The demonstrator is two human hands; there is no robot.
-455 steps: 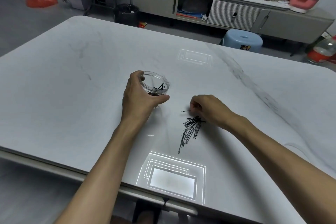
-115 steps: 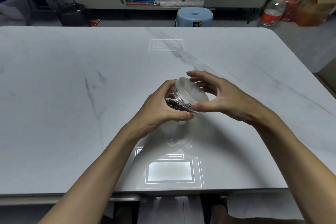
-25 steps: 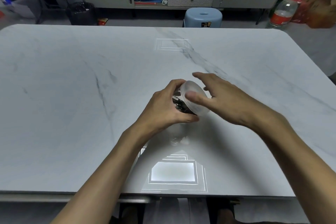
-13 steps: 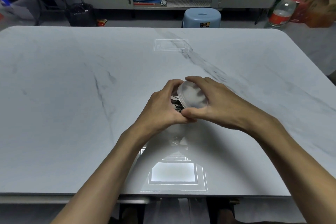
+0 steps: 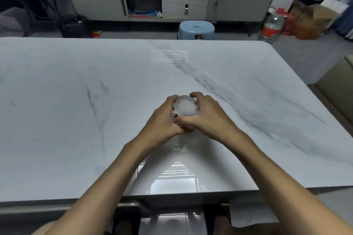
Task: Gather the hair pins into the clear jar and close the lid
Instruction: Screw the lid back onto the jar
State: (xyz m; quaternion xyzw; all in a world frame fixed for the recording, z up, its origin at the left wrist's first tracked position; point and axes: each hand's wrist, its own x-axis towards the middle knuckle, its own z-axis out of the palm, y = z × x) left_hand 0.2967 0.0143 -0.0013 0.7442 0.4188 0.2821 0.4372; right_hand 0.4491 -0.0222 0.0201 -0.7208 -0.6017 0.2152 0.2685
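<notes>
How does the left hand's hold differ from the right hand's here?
The left hand wraps the body of the clear jar from the side; the right hand curls round the rim of the lid. The left hand hides most of the clear jar; the right hand leaves the lid's frosted top showing. Both hands grip, their thumbs close together on the near side.

table (image 5: 80, 112): white, grey-veined marble; lid (image 5: 186, 105): frosted white; stool (image 5: 196, 29): light blue
</notes>
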